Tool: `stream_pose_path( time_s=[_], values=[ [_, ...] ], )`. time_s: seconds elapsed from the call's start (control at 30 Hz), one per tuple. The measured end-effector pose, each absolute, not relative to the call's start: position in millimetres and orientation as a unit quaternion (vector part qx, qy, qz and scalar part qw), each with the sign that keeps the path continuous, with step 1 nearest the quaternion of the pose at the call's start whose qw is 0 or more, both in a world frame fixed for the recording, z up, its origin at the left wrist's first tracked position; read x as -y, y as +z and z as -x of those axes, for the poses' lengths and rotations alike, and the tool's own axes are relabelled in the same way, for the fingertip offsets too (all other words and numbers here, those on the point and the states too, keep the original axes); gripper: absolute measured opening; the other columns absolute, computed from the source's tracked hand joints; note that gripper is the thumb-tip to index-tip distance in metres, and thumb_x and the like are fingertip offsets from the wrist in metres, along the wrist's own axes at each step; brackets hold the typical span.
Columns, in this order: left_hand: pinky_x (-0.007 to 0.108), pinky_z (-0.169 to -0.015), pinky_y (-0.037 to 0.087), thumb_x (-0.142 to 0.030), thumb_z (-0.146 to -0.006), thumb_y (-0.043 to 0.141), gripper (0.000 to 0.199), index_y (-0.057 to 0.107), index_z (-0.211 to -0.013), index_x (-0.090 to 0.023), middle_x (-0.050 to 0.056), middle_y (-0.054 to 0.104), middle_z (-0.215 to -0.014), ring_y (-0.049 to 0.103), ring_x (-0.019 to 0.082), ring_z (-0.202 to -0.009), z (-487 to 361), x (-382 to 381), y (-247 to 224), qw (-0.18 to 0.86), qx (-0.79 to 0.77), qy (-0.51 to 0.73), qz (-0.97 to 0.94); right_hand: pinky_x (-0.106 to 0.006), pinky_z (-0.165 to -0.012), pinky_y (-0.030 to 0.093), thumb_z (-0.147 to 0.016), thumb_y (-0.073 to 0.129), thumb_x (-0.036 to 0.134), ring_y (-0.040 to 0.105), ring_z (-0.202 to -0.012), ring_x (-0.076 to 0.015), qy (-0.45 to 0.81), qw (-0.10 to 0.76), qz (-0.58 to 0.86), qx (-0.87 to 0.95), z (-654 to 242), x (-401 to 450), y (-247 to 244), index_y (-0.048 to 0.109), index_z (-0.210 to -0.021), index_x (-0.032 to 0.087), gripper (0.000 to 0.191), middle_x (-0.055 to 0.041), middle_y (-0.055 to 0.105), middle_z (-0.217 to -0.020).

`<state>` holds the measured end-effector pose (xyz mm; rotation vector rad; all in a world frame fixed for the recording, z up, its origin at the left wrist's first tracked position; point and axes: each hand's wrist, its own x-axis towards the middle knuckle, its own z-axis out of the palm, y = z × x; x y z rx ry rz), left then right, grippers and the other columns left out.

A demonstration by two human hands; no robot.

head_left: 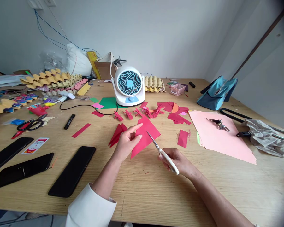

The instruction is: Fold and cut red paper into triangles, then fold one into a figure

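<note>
My left hand (127,141) pinches the left side of a red paper sheet (148,130) between thumb and fingers, raised a little above the table. White-handled scissors (168,160) are in my right hand (176,159), their tips lying over the sheet's right part. The blades look closed or nearly so. Folded red paper (117,135) rests behind my left wrist. Beyond the sheet, several small folded red figures (147,112) stand in a row. A red rectangle of paper (182,138) lies to the right.
A white fan (129,85) stands at the back centre. Black phones (72,171) and black-handled scissors (29,124) are at left. Pink sheets (217,138) with keys (220,124) on them lie at right, near a blue bag (216,94). Egg trays (153,83) sit behind.
</note>
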<state>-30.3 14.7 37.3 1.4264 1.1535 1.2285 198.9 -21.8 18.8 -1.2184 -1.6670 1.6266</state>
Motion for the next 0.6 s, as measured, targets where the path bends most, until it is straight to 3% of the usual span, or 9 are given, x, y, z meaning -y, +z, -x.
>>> stream_pose_path(
  time_s=[0.27, 0.6],
  values=[
    [0.020, -0.050, 0.033, -0.029, -0.079, 0.066, 0.058, 0.054, -0.135, -0.021, -0.004, 0.056, -0.063, 0.040, 0.008, -0.050, 30.6, -15.0, 39.5, 0.475, -0.458, 0.494, -0.567, -0.023, -0.046, 0.032, -0.084, 0.058, 0.056, 0.045, -0.046, -0.0094, 0.587, 0.248, 0.456, 0.621, -198.2, 22.2, 19.0, 0.051, -0.070, 0.019, 0.040, 0.0037, 0.050, -0.053],
    [0.022, -0.063, 0.045, -0.030, -0.079, 0.068, 0.064, 0.049, -0.139, -0.020, 0.001, 0.066, -0.079, 0.056, 0.011, -0.067, 22.4, -10.1, 39.2, 0.517, -0.427, 0.491, -0.556, -0.025, -0.048, 0.033, -0.080, 0.057, 0.064, 0.045, -0.049, -0.0103, 0.600, 0.260, 0.447, 0.611, -194.3, 22.6, 24.1, 0.054, -0.075, 0.018, 0.046, 0.0040, 0.048, -0.056]
  ],
)
